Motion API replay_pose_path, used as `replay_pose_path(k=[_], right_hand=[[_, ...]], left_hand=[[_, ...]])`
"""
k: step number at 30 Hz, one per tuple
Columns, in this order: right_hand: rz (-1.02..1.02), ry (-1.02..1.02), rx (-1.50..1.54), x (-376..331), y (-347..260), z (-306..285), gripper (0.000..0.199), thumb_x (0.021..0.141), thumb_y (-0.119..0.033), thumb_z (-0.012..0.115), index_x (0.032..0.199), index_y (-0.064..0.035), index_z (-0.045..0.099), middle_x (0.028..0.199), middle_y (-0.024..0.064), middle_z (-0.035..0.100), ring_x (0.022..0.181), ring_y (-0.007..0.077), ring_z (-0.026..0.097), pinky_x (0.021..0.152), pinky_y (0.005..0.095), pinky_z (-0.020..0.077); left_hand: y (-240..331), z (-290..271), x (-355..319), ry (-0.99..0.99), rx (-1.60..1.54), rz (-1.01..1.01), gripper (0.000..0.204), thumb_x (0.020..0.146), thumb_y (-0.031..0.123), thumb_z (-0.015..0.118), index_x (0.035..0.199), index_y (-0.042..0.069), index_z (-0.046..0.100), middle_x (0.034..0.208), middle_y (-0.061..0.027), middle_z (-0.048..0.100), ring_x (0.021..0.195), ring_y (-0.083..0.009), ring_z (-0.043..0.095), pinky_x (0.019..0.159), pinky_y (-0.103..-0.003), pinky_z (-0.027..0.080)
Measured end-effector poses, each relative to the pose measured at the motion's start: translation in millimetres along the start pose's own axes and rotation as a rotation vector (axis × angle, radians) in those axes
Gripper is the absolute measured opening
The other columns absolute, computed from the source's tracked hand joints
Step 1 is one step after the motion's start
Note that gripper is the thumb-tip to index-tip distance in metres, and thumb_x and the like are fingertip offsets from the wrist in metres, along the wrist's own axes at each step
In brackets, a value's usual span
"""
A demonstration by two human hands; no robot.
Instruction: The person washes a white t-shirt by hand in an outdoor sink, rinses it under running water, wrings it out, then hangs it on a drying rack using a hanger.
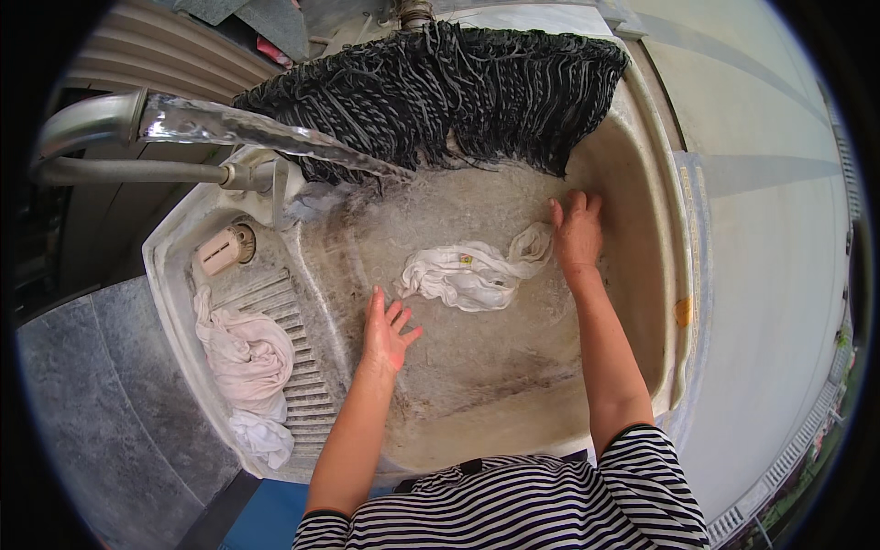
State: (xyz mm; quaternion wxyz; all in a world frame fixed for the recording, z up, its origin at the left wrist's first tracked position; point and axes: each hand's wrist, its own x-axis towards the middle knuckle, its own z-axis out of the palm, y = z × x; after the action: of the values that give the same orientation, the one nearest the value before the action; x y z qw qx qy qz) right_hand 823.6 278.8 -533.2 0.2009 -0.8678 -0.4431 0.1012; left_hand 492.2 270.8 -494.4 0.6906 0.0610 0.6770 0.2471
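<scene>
A white cloth (458,275) is shown lying twisted on the wet floor of a basin (632,211), between the two hands. The left hand (389,337) is held open near the cloth's left end, its fingers spread and nothing gripped. The right hand (579,236) is held partly open, fingers loosely bent, beside the right end; whether the cloth is touched cannot be told. Water (266,135) is poured from a tap (92,124) beside a black fringe (440,101); a pink bundle (246,353) is laid at the left.
</scene>
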Motion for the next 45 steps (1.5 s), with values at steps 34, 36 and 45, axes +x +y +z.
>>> replay_pose_path(k=[34,36,45], right_hand=[[-0.687,-0.662,0.744,-196.8,-207.0,-54.6,0.036,0.077,-0.034,0.076,0.087,-0.0053,0.056,0.087,0.0146,0.054,0.073,0.033,0.065,0.064,0.0435,0.054],[-0.767,-0.472,0.654,-188.2,-204.2,-40.5,0.032,0.079,-0.035,0.074,0.078,-0.008,0.056,0.079,0.0105,0.054,0.067,0.0274,0.064,0.062,0.0409,0.0536],[-0.179,-0.052,-0.013,-18.5,-23.0,22.8,0.018,0.088,-0.025,0.066,0.085,-0.0076,0.064,0.093,0.0123,0.063,0.08,0.034,0.066,0.067,0.0458,0.0533]], left_hand=[[7.2,-12.6,5.8,-0.423,-0.787,-0.435,0.062,0.1,0.059,0.039,0.133,0.008,0.052,0.139,-0.0144,0.052,0.121,-0.0317,0.053,0.108,-0.052,0.039],[-29.9,-32.1,-3.1,-0.672,-0.55,0.136,0.058,0.1,0.056,0.042,0.132,0.009,0.053,0.136,-0.0133,0.054,0.121,-0.0296,0.054,0.106,-0.047,0.042],[-0.7,11.5,-24.2,-0.235,0.03,0.142,0.046,0.096,0.035,0.063,0.131,0.008,0.052,0.12,-0.0109,0.06,0.106,-0.0231,0.06,0.087,-0.044,0.054]])
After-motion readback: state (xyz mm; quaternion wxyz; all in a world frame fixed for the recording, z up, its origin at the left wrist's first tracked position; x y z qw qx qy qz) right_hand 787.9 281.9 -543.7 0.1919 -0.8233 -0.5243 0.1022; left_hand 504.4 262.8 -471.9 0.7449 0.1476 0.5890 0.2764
